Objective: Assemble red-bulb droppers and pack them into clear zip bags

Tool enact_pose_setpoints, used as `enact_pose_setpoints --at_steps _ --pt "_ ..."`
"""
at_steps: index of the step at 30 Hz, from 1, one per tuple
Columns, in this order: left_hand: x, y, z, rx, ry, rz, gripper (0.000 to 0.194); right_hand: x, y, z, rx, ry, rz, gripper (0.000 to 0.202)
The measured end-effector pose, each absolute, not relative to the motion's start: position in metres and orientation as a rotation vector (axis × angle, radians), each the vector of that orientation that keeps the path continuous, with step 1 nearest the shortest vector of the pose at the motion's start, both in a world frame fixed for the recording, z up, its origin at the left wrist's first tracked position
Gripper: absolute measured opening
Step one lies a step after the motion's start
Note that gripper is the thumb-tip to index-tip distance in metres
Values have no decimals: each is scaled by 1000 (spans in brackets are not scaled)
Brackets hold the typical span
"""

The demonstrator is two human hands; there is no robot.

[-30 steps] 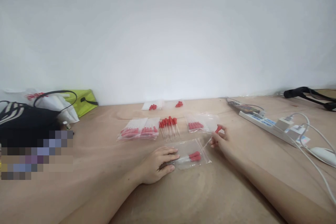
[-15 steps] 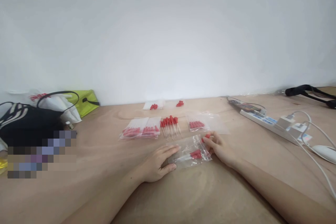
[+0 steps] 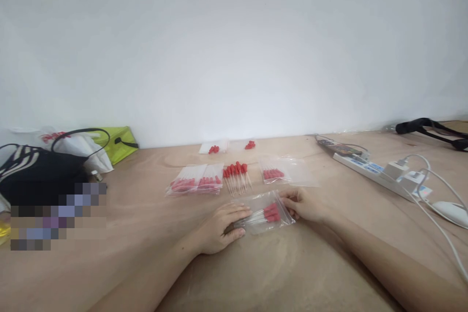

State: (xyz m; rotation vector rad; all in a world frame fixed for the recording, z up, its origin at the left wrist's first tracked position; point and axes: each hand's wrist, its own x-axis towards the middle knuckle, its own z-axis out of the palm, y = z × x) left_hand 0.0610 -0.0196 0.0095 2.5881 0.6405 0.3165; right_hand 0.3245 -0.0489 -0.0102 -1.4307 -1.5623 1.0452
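Observation:
A clear zip bag [image 3: 256, 226] lies flat on the table, holding several sticks with red heads [image 3: 272, 212]. My left hand [image 3: 224, 224] rests over the bag's left end, fingers stretched along the top edge and thumb apart by the lower edge. At the bag's right end, the curled fingers of my right hand [image 3: 302, 204] are closed on its edge by the mouth. Just behind the bag is a fanned row of loose red-headed wooden sticks [image 3: 237, 180]. Filled bags [image 3: 193, 179] lie left of that row, and another filled bag [image 3: 285, 170] lies to its right.
Two small groups of red pieces [image 3: 214, 149] lie on clear bags near the wall. On the right stand a white power strip [image 3: 369, 170] with chargers and cables, a phone [image 3: 338, 147] and a black strap [image 3: 424, 126]. A black bag [image 3: 40, 170] and a lime-green bag [image 3: 124, 144] sit left.
The red-headed piece at my right fingertips is now inside the bag beside the others. My right hand has shifted slightly and closed on the bag's edge. My left hand has barely moved.

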Motion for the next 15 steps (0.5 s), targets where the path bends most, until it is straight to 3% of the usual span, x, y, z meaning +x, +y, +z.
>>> enact_pose_setpoints --at_steps 5,15 --pt "61 -18 9 2577 636 294 38 315 -13 4 -1604 -1546 534 10" --pt "59 -16 5 2618 592 318 39 248 66 4 -1749 -1489 649 25"
